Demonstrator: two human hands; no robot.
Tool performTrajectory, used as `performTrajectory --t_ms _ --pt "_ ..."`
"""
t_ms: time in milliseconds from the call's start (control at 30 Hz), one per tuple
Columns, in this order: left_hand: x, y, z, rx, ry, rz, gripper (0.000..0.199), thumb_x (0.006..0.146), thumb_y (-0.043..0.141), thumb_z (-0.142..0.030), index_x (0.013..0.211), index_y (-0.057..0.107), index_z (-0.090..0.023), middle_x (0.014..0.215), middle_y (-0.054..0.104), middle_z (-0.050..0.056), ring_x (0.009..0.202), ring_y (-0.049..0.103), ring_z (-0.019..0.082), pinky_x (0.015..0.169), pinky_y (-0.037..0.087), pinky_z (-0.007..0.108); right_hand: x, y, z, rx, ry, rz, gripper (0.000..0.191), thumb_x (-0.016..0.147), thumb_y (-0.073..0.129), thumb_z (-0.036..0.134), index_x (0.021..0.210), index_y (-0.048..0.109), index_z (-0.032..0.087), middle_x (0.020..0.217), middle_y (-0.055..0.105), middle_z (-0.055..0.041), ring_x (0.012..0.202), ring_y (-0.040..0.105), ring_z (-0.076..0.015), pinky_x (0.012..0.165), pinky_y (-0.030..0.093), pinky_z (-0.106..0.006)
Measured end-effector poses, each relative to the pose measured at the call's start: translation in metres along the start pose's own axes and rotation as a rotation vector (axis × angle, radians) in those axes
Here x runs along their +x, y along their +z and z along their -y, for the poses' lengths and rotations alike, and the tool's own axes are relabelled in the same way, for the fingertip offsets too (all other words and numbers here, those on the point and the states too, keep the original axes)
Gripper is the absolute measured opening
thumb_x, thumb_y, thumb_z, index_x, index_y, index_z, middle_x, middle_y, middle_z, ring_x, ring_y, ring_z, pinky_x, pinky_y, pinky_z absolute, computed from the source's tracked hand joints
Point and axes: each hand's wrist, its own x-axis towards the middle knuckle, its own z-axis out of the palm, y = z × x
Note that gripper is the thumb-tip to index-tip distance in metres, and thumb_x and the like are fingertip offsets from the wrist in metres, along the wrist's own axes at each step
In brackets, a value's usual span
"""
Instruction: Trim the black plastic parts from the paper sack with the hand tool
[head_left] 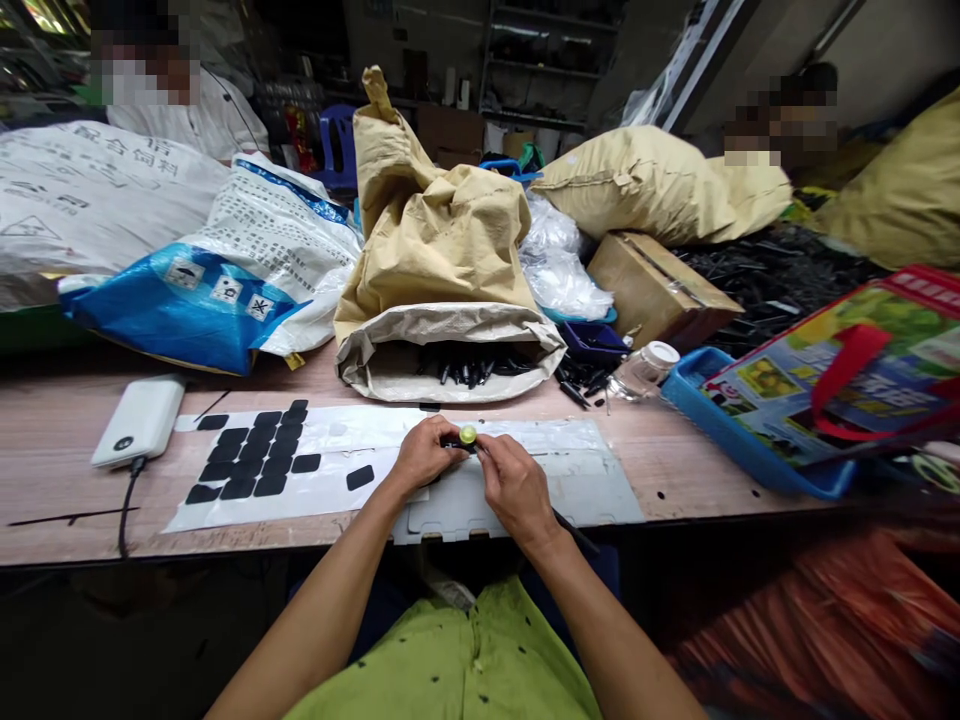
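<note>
The left hand (427, 457) pinched 1 small black part (451, 442) above the grey board (585, 492); the right hand (517, 490) was at its yellow-green end (467, 435), its grip I could not tell. Steady fingertips suited such close work. There were 1 power bank (142, 418), 1 clear jar (646, 368); black patches (270, 485) were too crowded for counting.

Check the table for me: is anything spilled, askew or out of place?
Possibly: small black parts lie loose outside the open sack, near the clear jar, as if spilled. One black patch sits askew, apart from the patch rows.
</note>
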Motion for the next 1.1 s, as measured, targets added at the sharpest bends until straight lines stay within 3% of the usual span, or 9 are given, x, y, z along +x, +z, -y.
performTrajectory --t_ms 233,400,633,833,1100 --pt "0.000 0.001 0.002 -0.012 0.004 -0.013 0.017 0.069 0.079 -0.018 0.086 0.077 -0.021 0.086 0.067 0.000 0.085 0.062 0.018 0.081 0.046 0.030 0.000 -0.007 -0.004 -0.050 0.036 -0.034 0.031 0.101 0.046 0.021 0.123 0.066 0.021 0.103 0.071 -0.0068 0.099 0.065 -0.0187 0.090 0.048 -0.026" --pt "0.000 0.000 0.001 -0.009 -0.013 -0.006 0.018 0.069 0.078 -0.017 0.087 0.077 -0.020 0.087 0.068 0.001 0.085 0.063 0.018 0.079 0.045 0.029 -0.002 -0.007 -0.011 -0.051 0.112 0.011 0.029 0.099 0.048 0.021 0.120 0.068 0.024 0.103 0.071 -0.0057 0.099 0.065 -0.0193 0.088 0.048 -0.027" --pt "0.001 0.001 0.008 0.010 0.037 -0.018 0.013 0.074 0.078 -0.024 0.087 0.077 -0.021 0.088 0.069 0.002 0.089 0.063 0.020 0.081 0.045 0.031 0.010 -0.015 -0.041 -0.163 0.194 -0.065 0.029 0.096 0.052 0.016 0.119 0.069 0.024 0.106 0.070 -0.0042 0.101 0.062 -0.0197 0.089 0.044 -0.029" --pt "0.001 -0.002 0.008 -0.026 0.035 0.007 0.013 0.079 0.075 -0.030 0.087 0.078 -0.021 0.088 0.068 0.002 0.088 0.063 0.020 0.081 0.045 0.031 0.012 -0.003 -0.068 -0.346 0.157 -0.048 0.028 0.094 0.055 0.013 0.115 0.070 0.024 0.100 0.067 -0.0048 0.095 0.055 -0.0196 0.083 0.039 -0.029" --pt "0.002 -0.003 0.010 0.032 0.071 0.056 0.030 0.095 0.053 -0.041 0.089 0.075 -0.021 0.089 0.066 0.004 0.091 0.059 0.021 0.084 0.042 0.034 0.008 0.007 -0.070 -0.426 0.130 -0.078 0.025 0.097 0.052 0.018 0.117 0.067 0.023 0.099 0.063 -0.0061 0.092 0.050 -0.0217 0.078 0.034 -0.032"
